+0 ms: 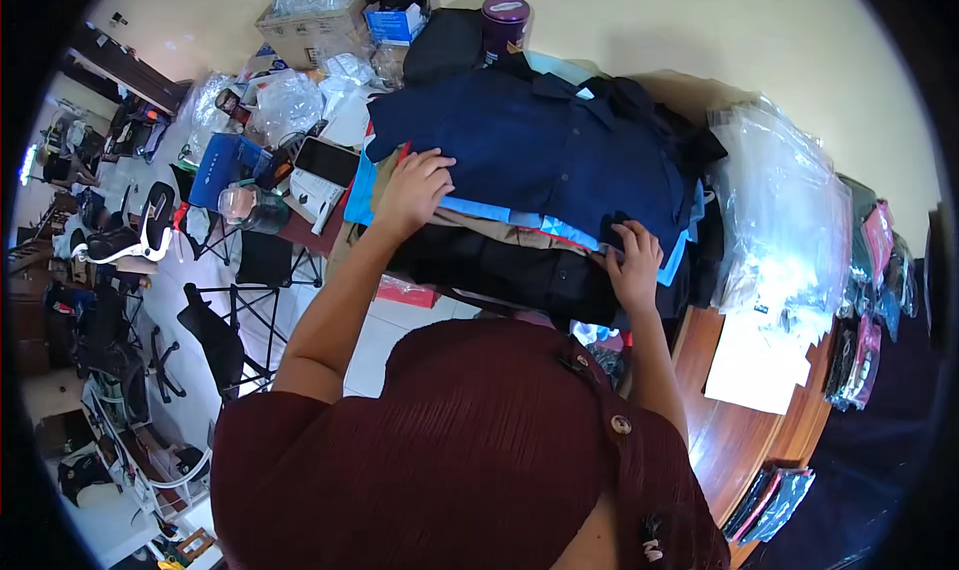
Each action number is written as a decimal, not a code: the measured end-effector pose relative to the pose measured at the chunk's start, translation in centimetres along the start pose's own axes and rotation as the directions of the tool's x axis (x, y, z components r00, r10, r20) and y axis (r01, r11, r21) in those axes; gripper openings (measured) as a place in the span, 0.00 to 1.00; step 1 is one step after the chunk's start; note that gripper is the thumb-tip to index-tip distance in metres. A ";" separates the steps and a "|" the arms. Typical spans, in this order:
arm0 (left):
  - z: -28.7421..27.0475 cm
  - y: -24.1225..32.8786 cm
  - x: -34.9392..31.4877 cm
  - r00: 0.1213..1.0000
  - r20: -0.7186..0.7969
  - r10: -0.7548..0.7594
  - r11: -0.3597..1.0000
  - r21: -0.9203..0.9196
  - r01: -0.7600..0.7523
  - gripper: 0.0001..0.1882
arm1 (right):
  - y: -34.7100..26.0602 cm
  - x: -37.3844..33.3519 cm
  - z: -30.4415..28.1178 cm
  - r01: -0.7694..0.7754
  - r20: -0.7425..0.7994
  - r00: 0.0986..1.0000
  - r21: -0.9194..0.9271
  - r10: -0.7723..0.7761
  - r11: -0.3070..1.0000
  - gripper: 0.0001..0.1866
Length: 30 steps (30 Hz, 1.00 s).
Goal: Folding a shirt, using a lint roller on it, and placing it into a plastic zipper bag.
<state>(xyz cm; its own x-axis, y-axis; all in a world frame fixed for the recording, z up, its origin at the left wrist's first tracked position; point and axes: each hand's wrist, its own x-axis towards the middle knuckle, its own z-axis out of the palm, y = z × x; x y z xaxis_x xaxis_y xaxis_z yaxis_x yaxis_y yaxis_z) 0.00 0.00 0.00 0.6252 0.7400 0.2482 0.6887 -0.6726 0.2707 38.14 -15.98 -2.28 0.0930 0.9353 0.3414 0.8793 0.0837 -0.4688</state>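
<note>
A navy button-up shirt (499, 145) lies spread on top of a pile of folded clothes, its collar toward the wall. My left hand (415, 188) rests on the shirt's left lower edge, fingers stretched over the cloth. At the right end of the hem, my right hand (635, 260) has its fingers bent over the fabric and its thumb near the edge, closed on the shirt. Under the hem show light blue, tan and red layers, with a black garment (499, 265) nearest me. The fabric beneath my fingers is partly hidden.
Clear plastic bags (774, 200) are stacked right of the pile, above white paper (757, 365) on a wooden surface. To the left are a phone (327, 160), a clear jar (255, 208) and a blue box (228, 170). A purple tin (504, 25) stands behind. Black folding chairs stand lower left.
</note>
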 end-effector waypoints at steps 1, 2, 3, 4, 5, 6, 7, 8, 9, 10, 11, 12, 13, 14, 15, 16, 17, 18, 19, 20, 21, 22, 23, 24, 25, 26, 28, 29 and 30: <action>0.0 0.1 -0.2 0.996 -0.075 0.042 0.998 -0.038 -0.045 0.06 | 0.0 0.5 0.4 0.012 -0.024 1.000 -0.116 -0.015 0.993 0.18; 0.0 0.2 -0.3 0.985 -0.151 0.081 0.993 -0.074 -0.093 0.06 | 0.1 1.0 0.6 0.019 -0.045 0.999 -0.231 -0.031 0.973 0.16; -1.0 0.5 -0.9 0.987 -0.139 0.076 0.993 -0.075 -0.087 0.06 | 0.1 0.6 0.7 0.015 -0.037 0.999 -0.224 -0.024 0.974 0.16; -1.7 0.8 -0.8 0.985 -0.150 0.088 0.993 -0.070 -0.099 0.06 | 1.4 0.5 0.7 -0.029 -0.016 0.999 -0.103 0.028 0.994 0.15; -2.0 1.0 -0.6 0.982 -0.160 0.101 0.991 -0.065 -0.113 0.07 | 2.8 0.3 0.5 -0.078 0.011 0.997 0.018 0.078 0.997 0.14; -1.8 0.8 -0.6 0.983 -0.157 0.095 0.992 -0.065 -0.106 0.07 | 3.2 0.2 0.2 -0.067 0.024 0.998 0.067 0.065 0.996 0.14; -1.6 0.6 -0.4 0.975 -0.199 0.100 0.993 -0.041 -0.110 0.07 | 3.3 0.0 0.2 -0.067 0.029 0.997 0.069 0.065 0.995 0.14; -1.4 0.5 -0.3 0.965 -0.240 0.107 0.993 -0.017 -0.114 0.07 | 3.4 -0.3 0.1 -0.089 0.048 0.995 0.053 0.086 0.995 0.15; -1.5 0.8 0.0 0.965 -0.238 0.110 0.993 -0.021 -0.118 0.07 | 3.5 -0.4 -0.1 -0.115 0.062 0.992 0.032 0.112 0.993 0.17; -2.1 1.3 0.3 0.959 -0.283 0.031 0.995 -0.086 -0.057 0.06 | 2.6 0.1 -0.5 -0.117 0.063 0.991 0.032 0.115 0.993 0.17; -2.7 1.9 0.5 0.945 -0.322 -0.050 0.988 -0.152 0.001 0.06 | 1.6 0.5 -0.8 -0.121 0.088 0.989 0.004 0.120 0.993 0.19; -3.8 3.0 1.0 0.946 -0.320 -0.047 0.988 -0.156 -0.003 0.06 | 0.3 0.9 -1.4 -0.126 0.110 0.986 -0.029 0.128 0.992 0.21; -5.0 4.3 1.5 0.937 -0.348 -0.029 0.987 -0.156 -0.027 0.06 | -0.8 1.2 -1.8 -0.133 0.109 0.985 -0.031 0.135 0.991 0.21; -6.1 5.6 1.8 0.927 -0.375 -0.012 0.987 -0.153 -0.049 0.05 | -1.9 1.5 -2.1 -0.108 0.078 0.991 -0.047 0.112 0.993 0.22; -6.7 6.5 2.0 0.928 -0.372 -0.007 0.987 -0.154 -0.054 0.05 | -2.9 1.8 -2.2 -0.085 0.046 0.995 -0.063 0.088 0.994 0.23; -7.1 7.4 2.3 0.912 -0.410 0.030 0.978 -0.176 -0.111 0.04 | -3.7 2.2 -2.0 -0.117 0.068 0.990 -0.094 0.124 0.989 0.22; -7.4 8.2 2.5 0.892 -0.448 0.065 0.966 -0.195 -0.168 0.03 | -3.9 2.5 -1.7 -0.122 0.065 0.990 -0.094 0.128 0.988 0.22; -7.8 8.9 2.6 0.869 -0.486 0.096 0.949 -0.219 -0.228 0.04 | -3.9 2.8 -1.4 -0.099 0.046 0.993 -0.122 0.105 0.988 0.20; -8.2 9.5 2.7 0.868 -0.486 0.101 0.947 -0.220 -0.233 0.04 | -3.9 2.9 -1.3 -0.076 0.029 0.996 -0.151 0.081 0.986 0.18; -8.8 10.2 2.8 0.881 -0.458 0.118 0.938 -0.239 -0.250 0.04 | -3.5 2.7 -1.5 -0.080 0.025 0.996 -0.152 0.084 0.985 0.18; -9.6 10.6 2.7 0.893 -0.429 0.136 0.930 -0.255 -0.264 0.03 | -2.9 2.6 -1.8 -0.065 -0.049 0.997 -0.097 0.060 0.993 0.17; -10.4 11.0 2.6 0.913 -0.393 0.112 0.943 -0.248 -0.222 0.02 | -2.8 2.7 -2.2 -0.047 -0.125 0.991 -0.044 0.041 0.998 0.16; -11.3 11.1 2.6 0.913 -0.392 0.117 0.942 -0.247 -0.226 0.02 | -2.7 2.2 -2.8 -0.029 -0.336 0.941 0.060 0.047 0.998 0.18; -12.4 11.2 2.6 0.965 -0.259 0.033 0.903 -0.406 -0.140 0.02 | -1.6 1.8 -3.4 -0.051 -0.480 0.871 0.132 0.109 0.990 0.18; -13.4 11.0 2.3 0.993 -0.106 -0.042 0.842 -0.539 -0.021 0.03 | -2.4 1.6 -5.5 -0.143 -0.457 0.846 0.297 0.273 0.944 0.16; -14.6 10.8 2.1 1.000 -0.005 -0.006 0.797 -0.604 0.002 0.04 | -1.7 1.3 -6.7 0.005 -0.551 0.811 0.344 0.198 0.939 0.12; -16.9 11.9 3.1 0.999 -0.001 0.037 0.629 -0.777 -0.024 0.05 | -1.0 1.1 -10.2 0.239 -0.723 0.691 0.219 -0.008 0.946 0.11; -18.0 12.6 3.5 0.998 -0.002 0.062 0.426 -0.904 -0.028 0.05 | -2.5 1.3 -12.3 0.131 -0.751 0.655 0.223 0.085 0.966 0.11; -19.0 14.2 4.5 0.999 -0.020 -0.039 0.364 -0.932 -0.004 0.06 | -4.8 1.9 -14.8 -0.081 -0.773 0.619 0.112 0.138 0.990 0.11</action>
<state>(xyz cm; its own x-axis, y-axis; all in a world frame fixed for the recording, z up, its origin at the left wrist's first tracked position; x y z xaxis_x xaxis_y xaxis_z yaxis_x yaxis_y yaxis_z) 5.64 -6.24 22.67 0.5903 0.7655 0.2560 -0.0946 -0.2494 0.9638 41.06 -19.72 12.67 0.5402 0.3248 0.7763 0.8110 0.0452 -0.5833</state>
